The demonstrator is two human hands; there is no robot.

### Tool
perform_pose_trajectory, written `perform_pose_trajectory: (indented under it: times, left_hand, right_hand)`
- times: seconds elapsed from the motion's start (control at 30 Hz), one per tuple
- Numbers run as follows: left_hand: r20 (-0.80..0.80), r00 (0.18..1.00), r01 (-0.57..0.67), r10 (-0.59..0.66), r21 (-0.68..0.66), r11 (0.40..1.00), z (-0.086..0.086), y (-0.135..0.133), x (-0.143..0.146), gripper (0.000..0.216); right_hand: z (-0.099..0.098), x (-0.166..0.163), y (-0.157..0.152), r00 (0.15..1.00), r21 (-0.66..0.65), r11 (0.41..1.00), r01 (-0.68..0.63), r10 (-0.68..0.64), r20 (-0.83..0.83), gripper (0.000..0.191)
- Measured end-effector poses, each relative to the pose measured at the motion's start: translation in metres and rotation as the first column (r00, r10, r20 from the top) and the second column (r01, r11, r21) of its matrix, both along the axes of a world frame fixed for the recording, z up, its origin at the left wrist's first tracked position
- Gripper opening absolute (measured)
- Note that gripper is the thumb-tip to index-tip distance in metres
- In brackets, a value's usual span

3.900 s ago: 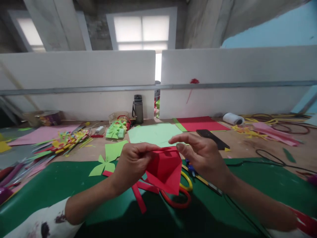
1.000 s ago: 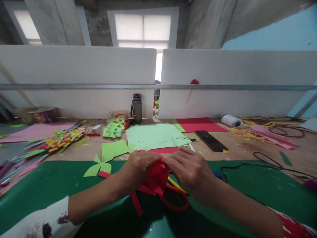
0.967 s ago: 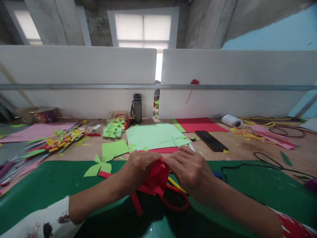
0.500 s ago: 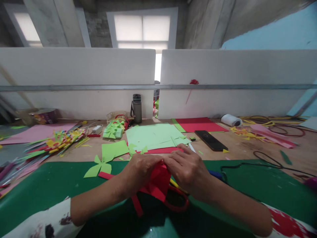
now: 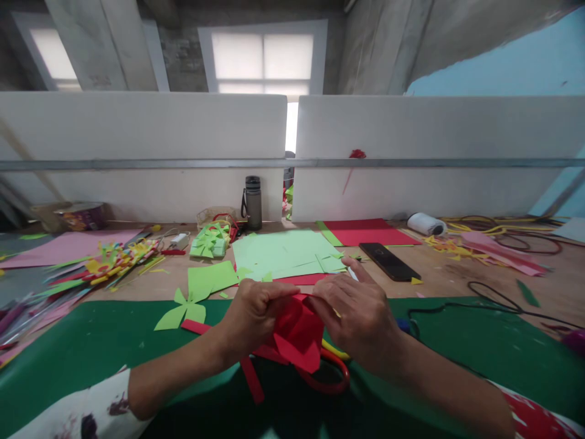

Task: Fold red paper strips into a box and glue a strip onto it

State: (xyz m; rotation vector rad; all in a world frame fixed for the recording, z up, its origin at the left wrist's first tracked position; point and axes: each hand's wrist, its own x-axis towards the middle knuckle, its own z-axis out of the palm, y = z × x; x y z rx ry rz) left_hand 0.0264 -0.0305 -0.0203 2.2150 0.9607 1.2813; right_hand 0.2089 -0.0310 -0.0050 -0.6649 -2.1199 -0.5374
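Between my hands is a piece of folded red paper, its upper edge pinched on both sides. My left hand grips the left part with thumb and forefinger. On the right side, my right hand pinches the top corner, its forefinger raised. Below the paper, the red-orange loop of a scissors handle shows; its blades are hidden. A red paper strip lies left of it, and a yellow stick-like thing is partly covered by my right hand.
A green mat covers the near table. Beyond it lie a light green leaf cutout, pale green sheets, red sheets and a black phone. A dark bottle stands behind. A black cable crosses the right side.
The red paper has turned and opened wider between my hands. My right hand has shifted slightly right, its forefinger lifting away from the paper.
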Motion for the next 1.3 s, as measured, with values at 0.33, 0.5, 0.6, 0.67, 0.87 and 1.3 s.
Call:
perform_pose_trajectory:
  times: [0.33,0.5,0.6,0.67,0.87,1.3]
  left_hand:
    - [0.071,0.997,0.032,-0.025,-0.1,0.995,-0.001,-0.002,0.002,0.023]
    - [0.056,0.998,0.044,-0.041,-0.055,0.997,0.001,-0.002,0.001,0.026]
    - [0.069,0.996,0.065,-0.062,-0.053,0.996,0.003,-0.002,0.001,0.028]
    - [0.078,0.994,0.075,-0.071,-0.049,0.996,0.004,-0.003,0.001,0.027]
    - [0.062,0.997,0.055,-0.054,-0.015,0.998,0.004,-0.003,0.001,0.023]
    - [0.059,0.996,0.069,-0.065,-0.063,0.996,0.008,-0.007,0.005,0.024]
  right_hand:
    - [-0.003,0.007,0.004,0.987,-0.006,0.987,-0.161,0.161,0.01,0.013]
    - [0.0,0.006,0.004,0.973,-0.047,0.972,-0.228,0.227,-0.028,0.009]
    - [0.003,0.007,0.004,0.977,-0.079,0.978,-0.192,0.183,-0.108,0.003]
    - [0.004,0.007,0.005,0.982,-0.094,0.98,-0.178,0.171,-0.078,0.005]
    - [-0.001,0.009,0.008,0.965,-0.101,0.962,-0.255,0.247,-0.084,0.011]
    - [-0.009,0.013,0.009,0.964,-0.138,0.955,-0.263,0.264,-0.015,0.016]
